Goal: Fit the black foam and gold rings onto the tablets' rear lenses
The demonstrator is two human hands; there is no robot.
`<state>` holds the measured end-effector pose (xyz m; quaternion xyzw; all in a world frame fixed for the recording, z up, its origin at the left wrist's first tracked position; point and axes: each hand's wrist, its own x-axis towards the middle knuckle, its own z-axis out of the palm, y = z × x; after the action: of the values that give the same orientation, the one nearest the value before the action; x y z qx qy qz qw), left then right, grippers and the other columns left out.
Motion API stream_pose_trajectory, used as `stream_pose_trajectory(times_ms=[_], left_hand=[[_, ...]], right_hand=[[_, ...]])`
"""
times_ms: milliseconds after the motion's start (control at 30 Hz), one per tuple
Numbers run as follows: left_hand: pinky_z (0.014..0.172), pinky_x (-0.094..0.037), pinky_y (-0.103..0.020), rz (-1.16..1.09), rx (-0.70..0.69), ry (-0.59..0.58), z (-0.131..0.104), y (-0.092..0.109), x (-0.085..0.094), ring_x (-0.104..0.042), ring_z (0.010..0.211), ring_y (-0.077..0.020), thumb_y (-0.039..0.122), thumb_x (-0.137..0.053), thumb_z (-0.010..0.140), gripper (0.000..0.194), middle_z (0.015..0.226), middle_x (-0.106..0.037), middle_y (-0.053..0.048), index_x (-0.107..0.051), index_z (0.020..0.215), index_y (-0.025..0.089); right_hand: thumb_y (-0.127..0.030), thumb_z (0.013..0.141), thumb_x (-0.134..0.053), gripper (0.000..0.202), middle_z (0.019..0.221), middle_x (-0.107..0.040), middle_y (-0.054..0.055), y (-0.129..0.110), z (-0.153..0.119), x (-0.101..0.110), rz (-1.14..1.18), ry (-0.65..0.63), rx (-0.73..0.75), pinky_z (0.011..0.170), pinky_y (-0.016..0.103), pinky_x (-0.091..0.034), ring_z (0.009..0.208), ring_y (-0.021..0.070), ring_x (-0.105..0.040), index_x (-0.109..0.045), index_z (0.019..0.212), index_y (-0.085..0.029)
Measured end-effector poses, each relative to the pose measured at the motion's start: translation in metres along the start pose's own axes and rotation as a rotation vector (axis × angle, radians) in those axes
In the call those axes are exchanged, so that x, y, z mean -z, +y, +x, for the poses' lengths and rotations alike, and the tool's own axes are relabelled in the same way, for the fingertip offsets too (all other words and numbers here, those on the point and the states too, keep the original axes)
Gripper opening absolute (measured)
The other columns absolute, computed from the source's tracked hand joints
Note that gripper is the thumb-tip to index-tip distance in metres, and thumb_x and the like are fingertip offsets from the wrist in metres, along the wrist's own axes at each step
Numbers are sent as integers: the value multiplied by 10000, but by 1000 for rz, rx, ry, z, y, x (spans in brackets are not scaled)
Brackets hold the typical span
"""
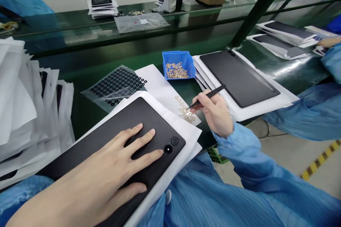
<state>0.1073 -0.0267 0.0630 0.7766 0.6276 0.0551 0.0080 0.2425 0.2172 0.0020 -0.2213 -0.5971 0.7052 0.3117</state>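
Observation:
My left hand (117, 166) lies flat, fingers spread, on a black tablet back cover (151, 117). Two round camera openings show near the cover's right corner, just past my fingertips. White paper sheets (193, 133) lie under the cover. In my right hand (217, 113) is a pair of black tweezers (207, 96), pinched between thumb and fingers. Its tip points at small gold-coloured rings (183, 110) spread on a white sheet (157, 78). Whether the tip grips a ring is too small to tell.
A blue bin (177, 56) holds more rings. Beside it a second dark cover (237, 74) rests on papers. A clear sheet of black rings (114, 85) lies behind my cover. Paper-wrapped stacks (32, 106) stand at left. A green post (261, 7) rises at right, near another person's blue sleeve (333, 60).

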Motion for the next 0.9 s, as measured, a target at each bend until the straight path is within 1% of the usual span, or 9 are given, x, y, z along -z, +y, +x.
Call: stream_pose_trajectory(times_ms=[100, 167, 200, 267, 367, 467, 633, 800, 900], left_hand=[[838, -531, -477, -11, 52, 6, 5, 3, -5, -455, 1237, -371, 464, -593, 844, 658, 1352, -528, -89, -356, 1434, 291], [809, -531, -499, -33, 59, 16, 13, 5, -7, -470, 1191, -396, 504, -651, 790, 698, 1228, -582, -131, -407, 1404, 277], [802, -533, -491, -55, 51, 13, 18, 6, -7, -472, 1181, -393, 488, -663, 786, 664, 1166, -593, -137, -446, 1375, 271], [824, -529, -470, -101, 16, -4, 25, 6, -6, -457, 1194, -373, 423, -657, 809, 552, 1117, -581, -137, -510, 1316, 262], [915, -479, -512, -115, -18, -6, 29, 6, -4, -410, 1240, -363, 376, -616, 847, 462, 1197, -540, -136, -534, 1287, 259], [954, -445, -543, -106, -17, -11, 27, 6, -5, -395, 1255, -360, 361, -581, 870, 462, 1233, -530, -127, -510, 1316, 268], [952, -438, -572, -105, -21, -27, 26, 7, -6, -407, 1243, -364, 353, -566, 876, 473, 1216, -541, -120, -491, 1337, 270], [976, -431, -546, -113, 2, -12, 29, 9, -6, -427, 1235, -342, 351, -554, 885, 443, 1215, -548, -114, -510, 1319, 270], [971, -432, -558, -124, 22, -8, 29, 9, -6, -430, 1237, -345, 364, -543, 892, 427, 1212, -554, -105, -516, 1311, 288]], right_hand=[[-444, 786, -666, 343, 539, -616, -13, -20, -34, -17, 19, -164, -15, 398, 195, -504, 418, 106, -592, -479, 706, -167], [-424, 819, -634, 317, 512, -604, -25, -22, -49, -25, 31, -188, -44, 372, 192, -499, 392, 111, -584, -453, 737, -177], [-424, 826, -625, 315, 503, -601, -30, -20, -53, -28, 39, -176, -50, 365, 191, -499, 385, 113, -583, -441, 748, -181], [-433, 834, -610, 321, 489, -597, -36, -14, -55, -31, 53, -141, -50, 357, 187, -498, 373, 114, -579, -418, 758, -188], [-427, 847, -595, 318, 461, -583, -47, -9, -54, -31, 67, -133, -52, 355, 177, -490, 348, 103, -559, -403, 755, -191], [-408, 856, -588, 303, 444, -571, -49, -9, -54, -30, 66, -149, -68, 363, 164, -479, 338, 89, -543, -407, 754, -188], [-387, 852, -597, 285, 440, -524, -69, -8, -54, -29, 67, -154, -69, 335, 148, -434, 321, 72, -507, -418, 759, -185], [-397, 848, -598, 292, 452, -501, -70, -6, -54, -28, 78, -176, -67, 321, 167, -429, 331, 84, -511, -419, 752, -188], [-405, 848, -596, 292, 462, -500, -67, -7, -54, -27, 63, -180, -77, 317, 173, -431, 336, 88, -515, -426, 752, -187]])
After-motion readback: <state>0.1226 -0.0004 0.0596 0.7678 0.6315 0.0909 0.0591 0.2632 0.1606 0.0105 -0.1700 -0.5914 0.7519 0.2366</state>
